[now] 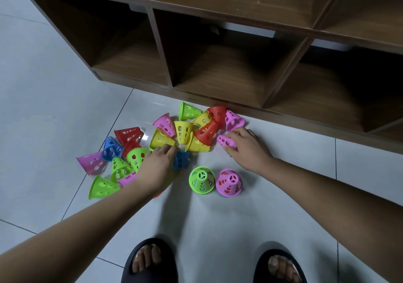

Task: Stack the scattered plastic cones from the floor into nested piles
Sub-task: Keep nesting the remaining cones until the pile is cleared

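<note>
Pink cone (225,141) lies sideways, tip pointing left, gripped by right hand (246,149); left hand (157,165) straight-fingered.

Even, soft indoor light — pale tiled floor (218,221) bright, shelf unit (218,99) cubbies dim, darkest at right. Faint shadows below left hand (158,165) and right hand (246,149), both slightly blurred. Small glare spot beside red cone (128,134). Wide-angle bending at the edges.

Slotted cones (183,131) scattered, mixed colours; green cone (201,179), pink cone (229,182) upright, touching; tipped pink cone (225,140) in right hand (246,147).
</note>
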